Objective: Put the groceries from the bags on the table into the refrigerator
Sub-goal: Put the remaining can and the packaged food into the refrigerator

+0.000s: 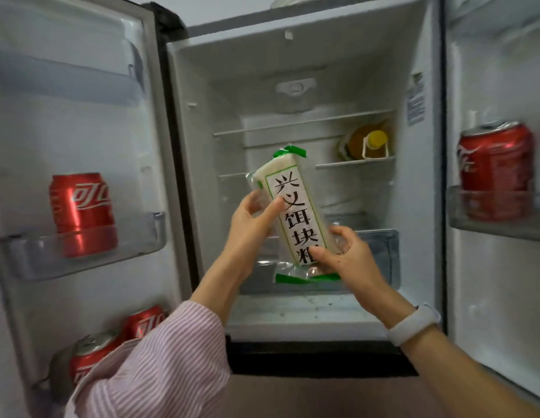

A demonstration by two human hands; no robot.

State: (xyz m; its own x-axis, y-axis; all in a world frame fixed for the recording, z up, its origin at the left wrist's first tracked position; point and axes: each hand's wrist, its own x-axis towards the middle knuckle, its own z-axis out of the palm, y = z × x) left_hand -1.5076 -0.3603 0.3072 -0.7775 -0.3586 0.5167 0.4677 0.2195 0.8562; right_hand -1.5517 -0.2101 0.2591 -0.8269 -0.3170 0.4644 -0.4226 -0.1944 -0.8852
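Right now, a long white block of rice cake in a clear plastic wrapper with green ends [292,206] is held up in front of the open white refrigerator [292,86]. Its long side runs up and down, tipped a little, with the top leaning to the left and away into the fridge. The label with big black writing faces the camera. The bottom green end hangs just above the clear drawer [380,254] low in the fridge.

Both hands hold the pack. The left hand [252,218] reaches up from a pink and white striped sleeve [160,363]; its thumb presses on the front of the label and its fingers curl round the left edge. The right hand [347,254] grips the lower right part, thumb on the front, fingers bent round the crinkly wrapper. A white band [413,324] sits on the right wrist.

The wrapper looks shiny and smooth. The block inside looks firm with flat sides.

Back on a glass shelf lies a yellow bottle with a yellow cap [368,143]. A shiny red soda can [81,212] stands in the left door's clear bin, and two more red cans [90,354] stand lower down. Another red can with a dented top [496,170] stands in the right door.
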